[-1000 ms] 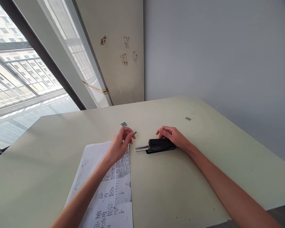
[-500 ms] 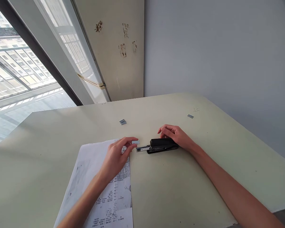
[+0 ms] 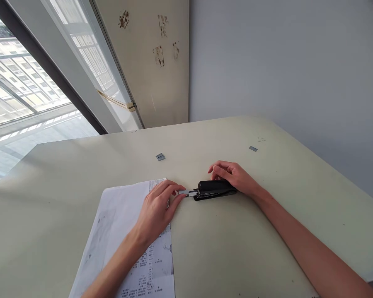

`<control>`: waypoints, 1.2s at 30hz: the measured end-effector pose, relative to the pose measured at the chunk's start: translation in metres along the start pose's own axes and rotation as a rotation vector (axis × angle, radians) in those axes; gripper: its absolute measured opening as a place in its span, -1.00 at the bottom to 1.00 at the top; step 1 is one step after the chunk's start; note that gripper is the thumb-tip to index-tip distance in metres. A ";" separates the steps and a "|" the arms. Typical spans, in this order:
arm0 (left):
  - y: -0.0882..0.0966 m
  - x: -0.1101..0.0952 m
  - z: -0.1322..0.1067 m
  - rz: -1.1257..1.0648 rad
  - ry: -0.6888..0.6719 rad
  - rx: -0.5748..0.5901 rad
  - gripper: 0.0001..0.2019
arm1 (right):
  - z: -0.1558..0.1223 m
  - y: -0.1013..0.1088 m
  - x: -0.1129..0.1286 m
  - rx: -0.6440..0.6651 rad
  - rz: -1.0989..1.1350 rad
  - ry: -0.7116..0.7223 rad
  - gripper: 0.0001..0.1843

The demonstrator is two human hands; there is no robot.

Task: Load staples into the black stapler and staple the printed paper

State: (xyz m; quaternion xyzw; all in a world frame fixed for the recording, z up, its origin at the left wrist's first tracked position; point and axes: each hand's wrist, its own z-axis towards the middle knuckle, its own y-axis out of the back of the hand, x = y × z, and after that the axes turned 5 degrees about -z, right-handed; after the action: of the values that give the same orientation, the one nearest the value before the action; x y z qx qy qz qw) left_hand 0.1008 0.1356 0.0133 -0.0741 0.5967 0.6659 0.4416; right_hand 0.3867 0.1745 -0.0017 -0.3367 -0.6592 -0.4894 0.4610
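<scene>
Since the earlier frame, the left hand (image 3: 155,209) has moved in to the right, bringing its staple strip (image 3: 182,192) up to the stapler's protruding metal rail (image 3: 192,193). Its grip is narrow, thumb and fingers pinching the strip near frame centre; whether the strip sits inside the rail or just over it, I cannot tell. Right of that, the black stapler (image 3: 216,187) lies on the counter (image 3: 236,244), rail pointing left. The right hand (image 3: 236,176) is at the stapler's rear, fingers curled on the far side; I cannot tell whether its grip is closed on it. Below the left hand, a printed sheet (image 3: 118,207) fills the lower left-centre. Farther out, a small group of staple strips (image 3: 160,157) lies above the sheet, with a single strip (image 3: 253,148) and loose staples (image 3: 261,140) right of centre, towards the gray wall (image 3: 286,62).
</scene>
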 end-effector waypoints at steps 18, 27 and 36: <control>-0.003 -0.001 -0.003 0.061 -0.051 -0.008 -0.76 | 0.002 0.001 -0.003 0.003 -0.009 0.004 -0.48; -0.003 0.001 -0.003 0.132 -0.065 0.030 -0.76 | 0.003 0.001 0.002 -0.002 -0.027 0.021 -0.52; 0.027 0.029 0.008 0.004 -0.104 0.208 -0.76 | 0.002 -0.002 0.006 -0.011 0.227 0.012 -0.54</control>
State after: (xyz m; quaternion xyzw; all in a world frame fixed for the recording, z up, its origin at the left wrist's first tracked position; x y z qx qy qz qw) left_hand 0.0691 0.1600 0.0170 0.0080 0.6389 0.6044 0.4758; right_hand 0.3825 0.1757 0.0027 -0.4087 -0.6114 -0.4395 0.5158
